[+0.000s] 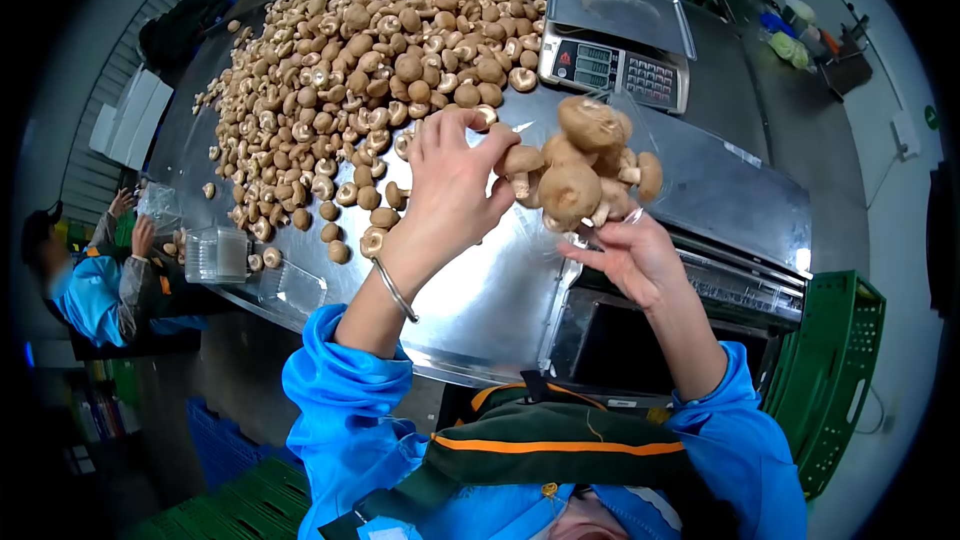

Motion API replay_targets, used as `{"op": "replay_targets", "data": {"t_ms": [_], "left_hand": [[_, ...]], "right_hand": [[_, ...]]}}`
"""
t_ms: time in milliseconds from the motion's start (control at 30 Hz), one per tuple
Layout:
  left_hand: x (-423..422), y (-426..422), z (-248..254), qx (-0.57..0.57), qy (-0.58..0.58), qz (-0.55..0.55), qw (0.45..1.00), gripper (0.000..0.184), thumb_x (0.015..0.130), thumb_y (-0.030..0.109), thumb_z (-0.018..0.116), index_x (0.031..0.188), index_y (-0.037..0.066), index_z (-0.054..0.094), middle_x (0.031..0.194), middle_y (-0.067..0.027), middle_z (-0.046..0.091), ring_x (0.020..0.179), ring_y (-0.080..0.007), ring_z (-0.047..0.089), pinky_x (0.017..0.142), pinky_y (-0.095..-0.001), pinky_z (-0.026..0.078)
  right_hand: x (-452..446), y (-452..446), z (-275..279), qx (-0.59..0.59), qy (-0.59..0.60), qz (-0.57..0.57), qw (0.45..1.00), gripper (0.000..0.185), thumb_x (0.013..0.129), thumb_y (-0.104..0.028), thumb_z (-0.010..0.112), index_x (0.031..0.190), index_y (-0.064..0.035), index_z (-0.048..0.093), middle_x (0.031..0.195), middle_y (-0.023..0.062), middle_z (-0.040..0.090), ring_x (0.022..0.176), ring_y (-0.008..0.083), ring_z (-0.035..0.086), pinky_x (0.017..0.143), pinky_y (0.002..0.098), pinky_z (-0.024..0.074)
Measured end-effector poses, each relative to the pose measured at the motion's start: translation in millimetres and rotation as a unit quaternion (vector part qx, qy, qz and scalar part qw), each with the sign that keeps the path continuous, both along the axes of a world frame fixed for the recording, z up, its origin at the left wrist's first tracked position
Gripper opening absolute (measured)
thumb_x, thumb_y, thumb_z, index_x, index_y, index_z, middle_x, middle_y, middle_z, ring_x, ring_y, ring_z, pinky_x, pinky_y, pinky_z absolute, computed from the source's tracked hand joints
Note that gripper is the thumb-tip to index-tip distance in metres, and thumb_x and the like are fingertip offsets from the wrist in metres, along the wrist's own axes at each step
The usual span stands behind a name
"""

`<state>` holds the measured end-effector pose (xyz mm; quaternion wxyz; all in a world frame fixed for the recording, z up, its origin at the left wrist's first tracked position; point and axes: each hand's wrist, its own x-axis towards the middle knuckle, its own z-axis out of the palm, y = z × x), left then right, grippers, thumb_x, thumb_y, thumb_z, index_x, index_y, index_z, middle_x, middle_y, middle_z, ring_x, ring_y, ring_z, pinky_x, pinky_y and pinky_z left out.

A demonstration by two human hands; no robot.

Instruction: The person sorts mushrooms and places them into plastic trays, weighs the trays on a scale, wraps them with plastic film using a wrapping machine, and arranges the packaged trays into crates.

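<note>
Seen from above, a person works at a metal tabletop [490,310]. Near the centre, the left hand [445,175] pinches a single brown mushroom [521,162] between thumb and fingers. At 2 o'clock, the right hand [640,255] has its grip around the underside of a clear plastic pack [655,130] holding a cluster of large mushrooms [575,185]; the single mushroom is just beside them. A heap of loose mushrooms [350,80] spreads at 11 o'clock, a digital scale [620,50] stands at 1, and a co-worker [95,285] is at 9.
</note>
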<state>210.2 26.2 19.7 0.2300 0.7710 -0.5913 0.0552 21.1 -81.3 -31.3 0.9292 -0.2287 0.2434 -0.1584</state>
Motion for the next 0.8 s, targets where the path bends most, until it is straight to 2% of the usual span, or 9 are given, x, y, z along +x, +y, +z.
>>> {"op": "replay_targets", "data": {"t_ms": [133,233,367,400,500,533,633,767,800], "left_hand": [[1,-19,5,0.115,-0.057,-0.010,0.992,0.033,0.066,0.019,0.066,0.097,0.010,0.062,0.107,-0.0112,0.046,0.104,-0.0292,0.040,0.087,-0.0408,0.034],[23,-32,13,0.218,0.002,-0.049,0.975,0.035,0.065,0.025,0.069,0.094,0.006,0.063,0.106,-0.0116,0.048,0.102,-0.0285,0.041,0.085,-0.0374,0.037],[39,-36,13,0.189,0.095,-0.124,0.969,0.043,0.063,0.029,0.070,0.098,0.004,0.064,0.111,-0.0156,0.047,0.108,-0.0297,0.040,0.092,-0.0367,0.036],[42,-36,8,0.180,0.107,-0.148,0.967,0.048,0.065,0.029,0.067,0.105,0.004,0.061,0.115,-0.0162,0.045,0.112,-0.0306,0.038,0.094,-0.0376,0.036],[43,-33,10,0.252,0.062,-0.125,0.958,0.048,0.068,0.031,0.063,0.107,0.004,0.060,0.115,-0.0158,0.045,0.109,-0.0314,0.040,0.093,-0.0381,0.037],[43,-35,17,0.292,0.006,-0.117,0.949,0.046,0.070,0.032,0.060,0.106,0.004,0.059,0.112,-0.0149,0.046,0.107,-0.0310,0.042,0.090,-0.0393,0.040],[49,-36,20,0.362,-0.030,-0.122,0.924,0.042,0.070,0.033,0.060,0.100,0.004,0.061,0.107,-0.0139,0.048,0.104,-0.0298,0.044,0.086,-0.0394,0.042],[58,-36,29,0.440,0.015,-0.127,0.889,0.038,0.068,0.032,0.063,0.093,0.003,0.062,0.100,-0.0124,0.051,0.104,-0.0266,0.046,0.083,-0.0376,0.044],[61,-34,27,0.430,0.016,-0.128,0.893,0.035,0.066,0.029,0.065,0.088,0.003,0.063,0.093,-0.0124,0.056,0.098,-0.0263,0.051,0.080,-0.0373,0.046]], "right_hand": [[-4,-12,-4,-0.001,0.004,0.011,1.000,0.060,0.075,0.015,0.038,0.130,-0.0053,0.025,0.126,0.0163,0.038,0.114,0.0312,0.045,0.087,0.0539,0.0465],[0,-19,-11,0.018,0.006,0.008,1.000,0.059,0.075,0.015,0.038,0.129,-0.0043,0.026,0.125,0.0167,0.039,0.112,0.0322,0.047,0.086,0.0530,0.0475],[5,-30,-17,0.030,0.015,0.015,0.999,0.056,0.076,0.014,0.038,0.128,-0.0032,0.026,0.123,0.0164,0.041,0.111,0.0311,0.048,0.085,0.0525,0.0481],[6,-29,-18,0.029,0.021,0.020,0.999,0.056,0.076,0.014,0.038,0.128,-0.0030,0.026,0.123,0.0164,0.041,0.111,0.0308,0.048,0.085,0.0524,0.0481],[13,-18,-7,-0.004,0.048,-0.001,0.999,0.054,0.077,0.013,0.038,0.128,-0.0022,0.027,0.122,0.0170,0.042,0.111,0.0301,0.048,0.085,0.0514,0.0488],[13,-17,-15,0.005,0.025,0.013,1.000,0.054,0.077,0.013,0.037,0.128,-0.0021,0.027,0.122,0.0177,0.042,0.110,0.0303,0.049,0.085,0.0501,0.0494],[19,-4,-14,0.005,0.029,0.008,1.000,0.054,0.077,0.013,0.038,0.127,-0.0021,0.027,0.121,0.0176,0.043,0.109,0.0301,0.050,0.084,0.0493,0.0500],[27,9,-18,0.034,0.063,0.025,0.997,0.053,0.077,0.013,0.038,0.127,-0.0026,0.027,0.121,0.0173,0.043,0.108,0.0309,0.050,0.084,0.0500,0.0495],[29,10,-20,0.031,0.052,0.029,0.998,0.053,0.078,0.012,0.038,0.128,-0.0031,0.027,0.122,0.0178,0.042,0.110,0.0321,0.049,0.085,0.0502,0.0491]]}}
